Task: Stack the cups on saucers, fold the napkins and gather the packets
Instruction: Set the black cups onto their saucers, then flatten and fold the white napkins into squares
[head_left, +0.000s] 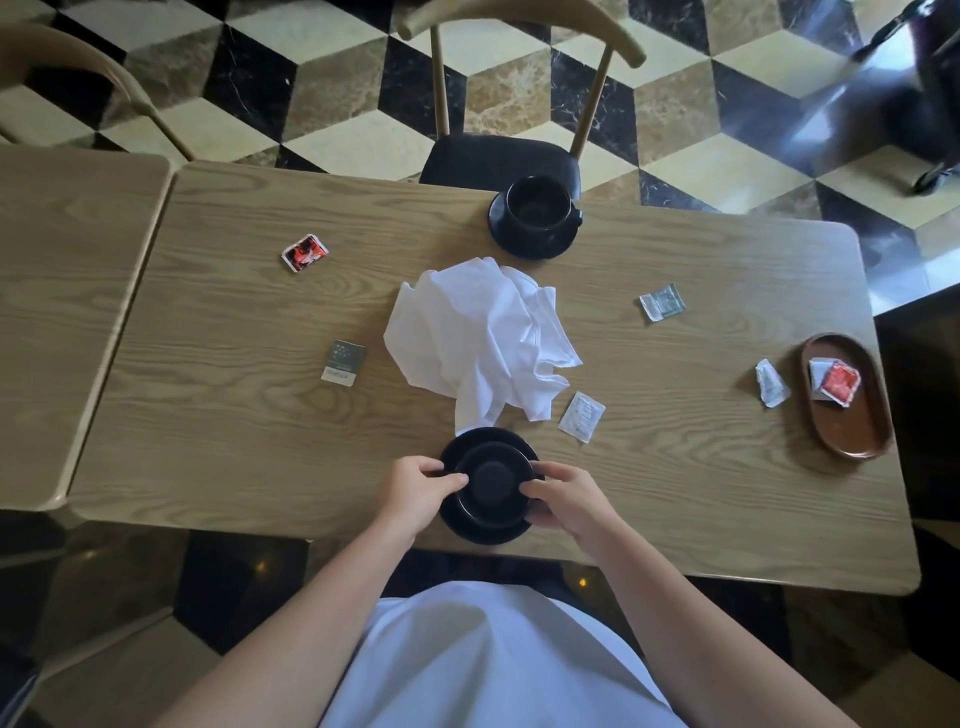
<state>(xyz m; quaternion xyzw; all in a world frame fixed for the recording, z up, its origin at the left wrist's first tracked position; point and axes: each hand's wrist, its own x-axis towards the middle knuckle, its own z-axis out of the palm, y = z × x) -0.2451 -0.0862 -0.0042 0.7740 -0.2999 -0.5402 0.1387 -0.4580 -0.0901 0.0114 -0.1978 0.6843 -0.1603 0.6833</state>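
A black cup (491, 486) sits upside down on a black saucer (485, 530) at the table's near edge. My left hand (418, 491) grips the cup's left side and my right hand (569, 501) its right side. A second black cup (540, 205) stands upright on its saucer (530, 244) at the far edge. A crumpled white napkin (478, 332) lies in the middle. Packets are scattered: a red one (305, 252) far left, a green one (343, 362), a white one (582, 417), a grey one (662, 302) and a white one (772, 383).
A brown oval tray (852, 431) at the right edge holds a red packet (837, 383). A wooden chair (501, 150) stands behind the far edge. A second table (62, 291) adjoins on the left.
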